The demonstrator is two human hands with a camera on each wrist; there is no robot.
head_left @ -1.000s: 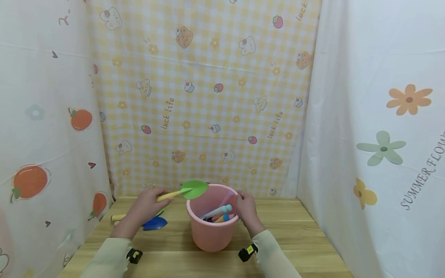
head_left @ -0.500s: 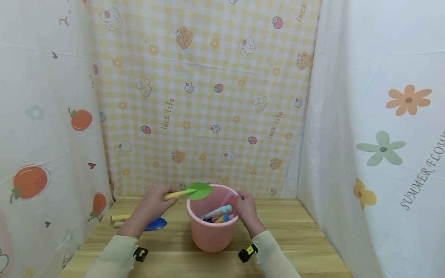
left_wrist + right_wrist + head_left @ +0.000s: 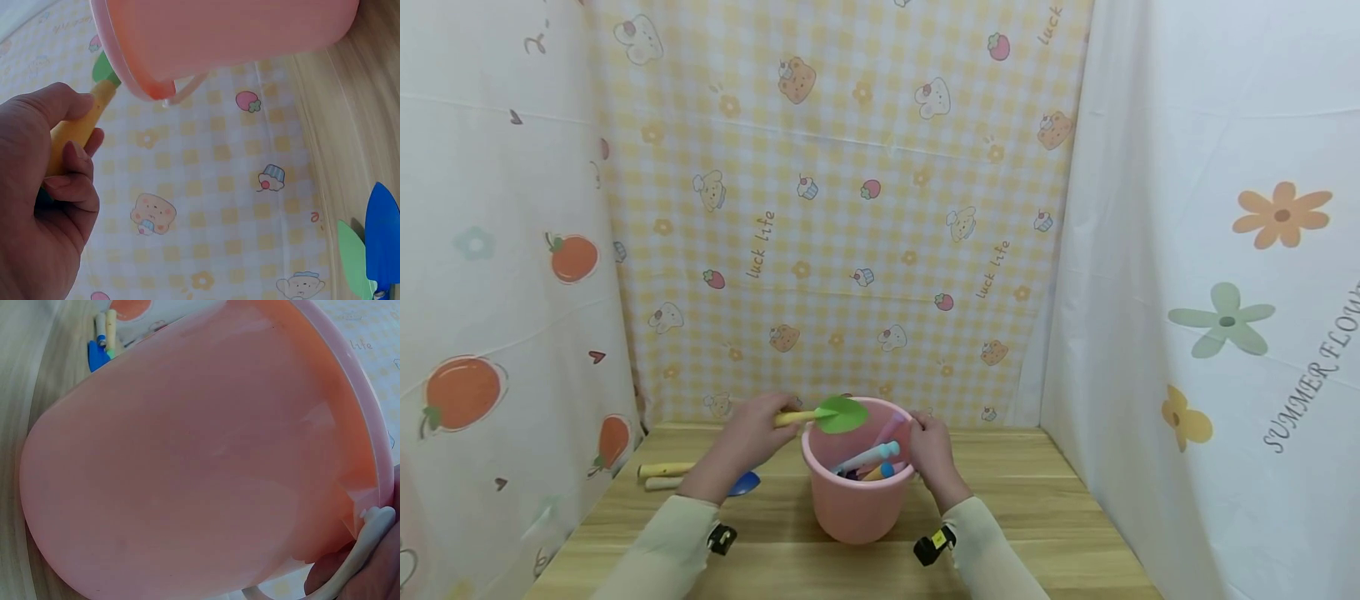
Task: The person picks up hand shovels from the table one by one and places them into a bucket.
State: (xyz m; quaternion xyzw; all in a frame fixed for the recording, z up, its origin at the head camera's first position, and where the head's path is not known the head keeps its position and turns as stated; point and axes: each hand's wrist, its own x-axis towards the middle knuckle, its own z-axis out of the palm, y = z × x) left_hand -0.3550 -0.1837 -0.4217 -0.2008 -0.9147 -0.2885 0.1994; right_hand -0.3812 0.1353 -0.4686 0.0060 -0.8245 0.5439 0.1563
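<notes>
My left hand [image 3: 751, 435] grips the yellow handle of a small trowel with a green leaf-shaped blade [image 3: 844, 415]. The blade overlaps the left rim of a pink bucket [image 3: 856, 512] in the head view; in the left wrist view part of it is hidden behind the rim. My right hand [image 3: 932, 450] holds the bucket's right rim, close by its white handle [image 3: 359, 556]. Inside the upright bucket lie a light-blue stick-like thing [image 3: 868, 457], an orange one with a blue end [image 3: 880, 472] and a purple one [image 3: 891, 427].
Left of the bucket, a blue trowel [image 3: 382, 234] and another green trowel [image 3: 354, 259] lie together on the wooden table [image 3: 1015, 517]. Their handles point left. Printed cloth [image 3: 850, 233] closes off the back, and white cloths hang at both sides.
My left hand has moved right with the trowel, bringing its green blade from the bucket's left edge to over its opening. The right hand and the bucket have stayed in place.
</notes>
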